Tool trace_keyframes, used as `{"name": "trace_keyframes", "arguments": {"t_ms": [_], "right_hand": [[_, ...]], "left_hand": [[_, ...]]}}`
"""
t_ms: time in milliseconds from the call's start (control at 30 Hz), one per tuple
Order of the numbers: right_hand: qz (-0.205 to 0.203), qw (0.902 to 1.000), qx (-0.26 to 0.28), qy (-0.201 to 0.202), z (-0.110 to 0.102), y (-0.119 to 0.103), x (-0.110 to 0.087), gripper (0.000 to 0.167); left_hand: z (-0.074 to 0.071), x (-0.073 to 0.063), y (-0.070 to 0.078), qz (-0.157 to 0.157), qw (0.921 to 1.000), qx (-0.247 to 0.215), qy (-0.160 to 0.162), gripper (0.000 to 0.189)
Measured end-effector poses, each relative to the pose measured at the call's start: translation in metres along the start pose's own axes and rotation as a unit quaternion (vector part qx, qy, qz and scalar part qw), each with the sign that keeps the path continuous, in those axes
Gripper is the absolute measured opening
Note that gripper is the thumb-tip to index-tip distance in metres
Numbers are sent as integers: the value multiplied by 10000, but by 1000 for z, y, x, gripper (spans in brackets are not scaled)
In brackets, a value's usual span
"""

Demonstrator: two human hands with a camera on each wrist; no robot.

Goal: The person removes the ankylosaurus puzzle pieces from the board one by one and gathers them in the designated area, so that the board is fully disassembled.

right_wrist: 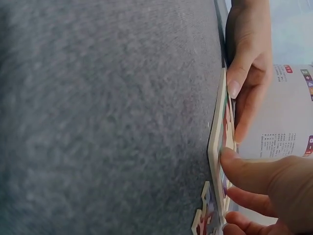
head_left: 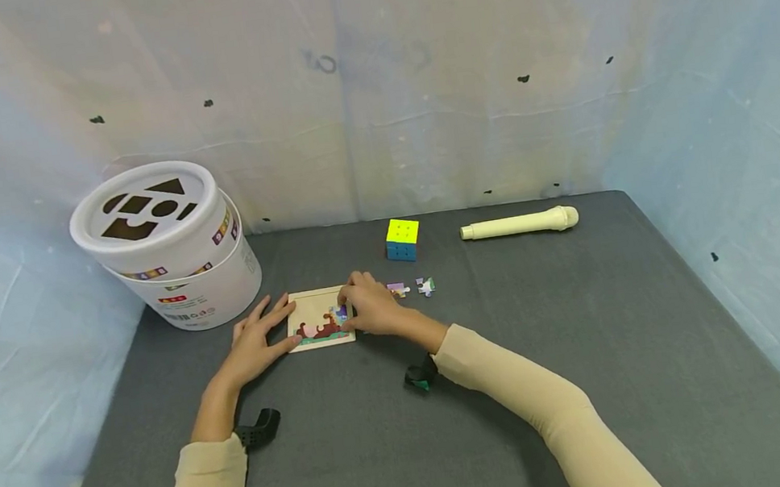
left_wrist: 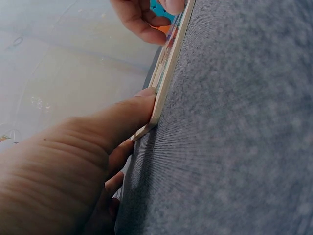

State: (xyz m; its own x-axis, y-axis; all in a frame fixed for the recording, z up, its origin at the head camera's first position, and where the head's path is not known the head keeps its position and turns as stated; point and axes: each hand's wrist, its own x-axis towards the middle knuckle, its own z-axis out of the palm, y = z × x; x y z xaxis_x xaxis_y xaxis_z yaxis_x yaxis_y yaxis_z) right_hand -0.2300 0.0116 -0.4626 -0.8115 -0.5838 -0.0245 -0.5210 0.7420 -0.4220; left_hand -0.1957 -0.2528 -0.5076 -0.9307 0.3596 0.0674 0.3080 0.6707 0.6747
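A small wooden jigsaw board lies on the dark tabletop, with brown, pink and green picture pieces along its lower part and bare wood above. My left hand rests spread at its left side, thumb and fingers touching the frame. At the right side my right hand bends over the board, its thumb and fingertips around a bluish puzzle piece, partly hidden by the hand. Behind the right hand lie two loose pieces, a purple puzzle piece and a whitish puzzle piece.
A white bucket with a shape-sorter lid stands at the back left. Behind the board sits a puzzle cube, and a cream microphone-shaped object lies at the back right. Pale sheeting walls the table.
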Motion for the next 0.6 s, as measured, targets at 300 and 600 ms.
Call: {"name": "trace_keyframes", "arguments": {"t_ms": [300, 600], "right_hand": [[-186, 9984, 533, 100, 4, -3, 1, 37], [-390, 9895, 1384, 128, 6, 1, 1, 20]], "left_hand": [[-1, 1, 1, -20, 10000, 35, -46, 69], [-1, 0, 0, -2, 10000, 60, -38, 69]]}}
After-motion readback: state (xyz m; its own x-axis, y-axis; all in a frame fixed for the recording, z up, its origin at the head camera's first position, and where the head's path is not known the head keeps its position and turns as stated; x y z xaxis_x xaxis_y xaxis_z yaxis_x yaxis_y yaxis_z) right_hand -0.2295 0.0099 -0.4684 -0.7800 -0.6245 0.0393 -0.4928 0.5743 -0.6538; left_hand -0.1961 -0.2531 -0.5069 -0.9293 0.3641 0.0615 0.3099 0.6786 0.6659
